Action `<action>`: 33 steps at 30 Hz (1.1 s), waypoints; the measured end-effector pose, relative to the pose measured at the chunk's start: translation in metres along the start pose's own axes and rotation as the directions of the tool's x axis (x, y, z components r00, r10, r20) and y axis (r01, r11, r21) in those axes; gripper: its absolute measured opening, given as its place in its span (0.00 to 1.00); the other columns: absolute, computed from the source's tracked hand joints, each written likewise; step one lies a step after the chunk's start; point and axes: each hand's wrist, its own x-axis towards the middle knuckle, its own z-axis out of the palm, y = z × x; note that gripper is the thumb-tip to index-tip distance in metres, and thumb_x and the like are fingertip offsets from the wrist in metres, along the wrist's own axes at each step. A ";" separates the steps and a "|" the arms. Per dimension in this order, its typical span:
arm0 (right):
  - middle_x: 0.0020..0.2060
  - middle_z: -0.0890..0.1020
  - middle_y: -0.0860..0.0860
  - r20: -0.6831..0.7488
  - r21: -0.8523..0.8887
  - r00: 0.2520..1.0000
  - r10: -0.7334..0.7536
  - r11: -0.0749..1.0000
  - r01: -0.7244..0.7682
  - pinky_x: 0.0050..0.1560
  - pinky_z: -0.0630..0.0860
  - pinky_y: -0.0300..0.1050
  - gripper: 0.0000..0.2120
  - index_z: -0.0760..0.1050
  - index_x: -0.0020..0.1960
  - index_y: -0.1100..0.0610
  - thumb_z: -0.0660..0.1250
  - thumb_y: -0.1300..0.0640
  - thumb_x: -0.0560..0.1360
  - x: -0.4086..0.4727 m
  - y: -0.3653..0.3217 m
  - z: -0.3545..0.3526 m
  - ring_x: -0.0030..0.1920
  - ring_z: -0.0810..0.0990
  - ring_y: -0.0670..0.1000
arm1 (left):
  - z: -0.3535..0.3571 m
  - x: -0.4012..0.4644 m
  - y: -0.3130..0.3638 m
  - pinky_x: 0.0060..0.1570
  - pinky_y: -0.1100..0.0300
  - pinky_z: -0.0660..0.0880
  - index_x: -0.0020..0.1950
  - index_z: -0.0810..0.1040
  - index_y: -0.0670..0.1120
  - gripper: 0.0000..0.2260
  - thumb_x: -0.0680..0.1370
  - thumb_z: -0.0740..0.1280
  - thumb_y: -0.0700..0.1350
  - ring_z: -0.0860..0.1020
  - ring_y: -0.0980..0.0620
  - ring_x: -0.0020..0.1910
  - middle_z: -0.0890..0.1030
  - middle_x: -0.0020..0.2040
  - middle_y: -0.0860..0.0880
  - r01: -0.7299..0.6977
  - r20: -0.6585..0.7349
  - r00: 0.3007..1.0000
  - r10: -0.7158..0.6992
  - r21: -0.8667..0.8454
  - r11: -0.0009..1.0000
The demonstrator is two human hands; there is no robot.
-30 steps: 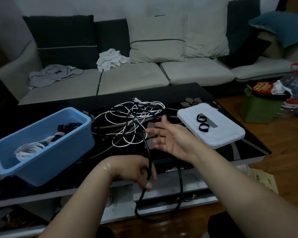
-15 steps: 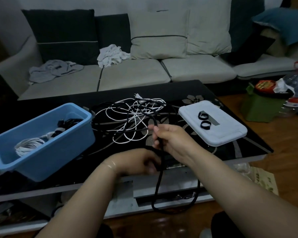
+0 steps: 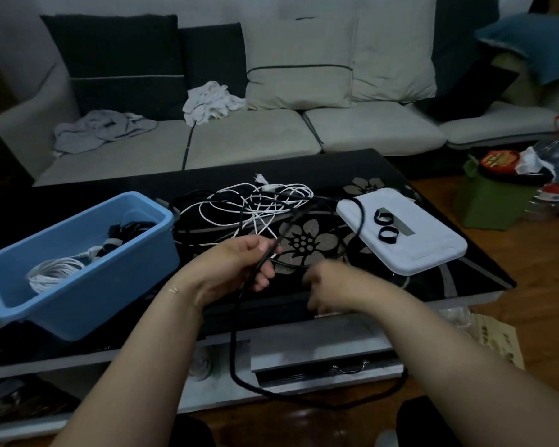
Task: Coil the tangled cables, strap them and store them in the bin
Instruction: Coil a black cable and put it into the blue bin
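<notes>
A black cable [image 3: 236,350] runs from the tangle on the table through my left hand [image 3: 239,269], which grips it. From there it hangs in a long loop below the table's front edge. My right hand [image 3: 329,285] is blurred with curled fingers, and the cable appears to pass into it. A white cable [image 3: 259,204] lies tangled with black ones behind my hands. The blue bin [image 3: 78,304] at the left holds a coiled white cable [image 3: 50,275] and a dark one. Two black straps [image 3: 388,233] lie on a white lid [image 3: 426,253].
The black glass table [image 3: 320,175] has a flower pattern and a shelf underneath. A sofa [image 3: 255,137] with cushions and loose cloths stands behind it. A green container [image 3: 494,204] and bottles sit on the wooden floor at the right.
My left hand rose and moved forward along the black cable. My right hand dropped back toward me and to the right, and the hanging loop grew wider.
</notes>
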 end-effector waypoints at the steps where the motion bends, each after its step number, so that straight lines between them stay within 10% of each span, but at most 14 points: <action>1: 0.50 0.83 0.56 -0.225 0.144 0.973 0.057 0.989 -0.025 0.54 0.79 0.54 0.14 0.75 0.59 0.51 0.64 0.59 0.74 0.005 0.004 -0.009 0.49 0.82 0.57 | 0.000 -0.003 0.000 0.29 0.63 0.73 0.51 0.72 0.42 0.09 0.83 0.55 0.44 0.73 0.55 0.25 0.75 0.28 0.49 0.003 0.051 0.999 -0.005 0.040 0.999; 3: 0.43 0.82 0.55 -0.566 0.405 0.806 0.174 0.910 0.087 0.49 0.78 0.55 0.05 0.71 0.51 0.47 0.61 0.52 0.75 0.007 0.006 -0.023 0.45 0.80 0.58 | 0.002 -0.008 -0.001 0.30 0.62 0.75 0.52 0.70 0.41 0.08 0.83 0.55 0.44 0.71 0.56 0.25 0.73 0.29 0.50 0.018 0.130 0.991 -0.032 0.108 0.994; 6: 0.39 0.79 0.52 -0.741 0.294 0.665 0.091 0.935 0.200 0.41 0.74 0.49 0.05 0.70 0.49 0.49 0.58 0.48 0.80 0.001 0.002 -0.034 0.40 0.78 0.56 | 0.004 -0.012 -0.003 0.33 0.58 0.79 0.53 0.74 0.41 0.10 0.82 0.56 0.46 0.71 0.55 0.27 0.71 0.30 0.49 0.059 0.221 0.971 -0.090 0.144 0.988; 9: 0.39 0.84 0.54 -0.295 0.210 0.955 -0.022 0.974 0.088 0.39 0.77 0.46 0.11 0.77 0.49 0.55 0.60 0.50 0.80 -0.014 -0.007 -0.031 0.40 0.83 0.55 | -0.002 -0.008 -0.008 0.34 0.54 0.80 0.51 0.75 0.42 0.12 0.84 0.54 0.45 0.71 0.55 0.26 0.70 0.29 0.50 0.134 0.079 0.985 -0.152 0.192 0.972; 12: 0.32 0.83 0.55 0.211 -0.054 0.948 0.237 0.971 -0.231 0.27 0.75 0.37 0.16 0.75 0.48 0.65 0.56 0.54 0.82 -0.034 0.000 -0.038 0.29 0.82 0.51 | -0.017 -0.009 -0.011 0.32 0.61 0.75 0.51 0.74 0.41 0.12 0.84 0.54 0.44 0.74 0.55 0.26 0.73 0.28 0.50 0.206 0.031 0.970 -0.240 0.415 0.886; 15: 0.32 0.84 0.58 -0.075 0.003 0.901 0.427 0.904 -0.428 0.37 0.81 0.42 0.15 0.76 0.45 0.66 0.55 0.59 0.81 -0.032 0.020 -0.059 0.29 0.83 0.53 | -0.027 -0.013 -0.011 0.31 0.69 0.70 0.51 0.73 0.43 0.06 0.83 0.57 0.41 0.77 0.60 0.30 0.81 0.32 0.52 0.184 0.106 0.939 -0.327 0.647 0.740; 18: 0.46 0.83 0.59 -0.550 -0.049 0.787 0.280 0.929 -0.366 0.48 0.77 0.51 0.15 0.74 0.53 0.63 0.54 0.53 0.81 -0.018 0.033 -0.069 0.47 0.82 0.60 | -0.034 -0.009 -0.015 0.36 0.68 0.73 0.49 0.75 0.47 0.04 0.81 0.62 0.44 0.79 0.58 0.35 0.83 0.37 0.52 0.249 0.021 0.930 -0.367 0.699 0.670; 22: 0.59 0.77 0.55 -0.380 0.262 0.908 0.173 0.962 -0.074 0.54 0.76 0.53 0.25 0.66 0.67 0.57 0.52 0.40 0.80 -0.006 0.015 -0.042 0.56 0.78 0.58 | -0.031 0.002 -0.020 0.38 0.60 0.77 0.55 0.75 0.43 0.14 0.82 0.58 0.53 0.81 0.54 0.37 0.83 0.42 0.50 0.352 -0.205 0.936 -0.286 0.516 0.781; 26: 0.65 0.75 0.55 -0.154 0.144 0.986 0.062 0.989 -0.040 0.59 0.73 0.45 0.32 0.64 0.71 0.59 0.65 0.40 0.75 0.017 0.003 -0.002 0.61 0.76 0.54 | -0.015 0.012 -0.022 0.41 0.55 0.80 0.59 0.72 0.42 0.16 0.81 0.59 0.53 0.82 0.48 0.47 0.81 0.55 0.43 0.329 -0.212 0.931 -0.297 0.136 0.934; 33: 0.27 0.73 0.44 -0.105 0.275 0.989 -0.101 0.953 0.127 0.26 0.65 0.32 0.07 0.81 0.50 0.58 0.68 0.55 0.76 0.017 -0.019 0.019 0.26 0.69 0.39 | -0.011 0.020 -0.020 0.61 0.48 0.71 0.65 0.69 0.38 0.22 0.79 0.62 0.54 0.73 0.42 0.63 0.74 0.61 0.40 0.200 -0.206 0.929 -0.308 -0.422 0.885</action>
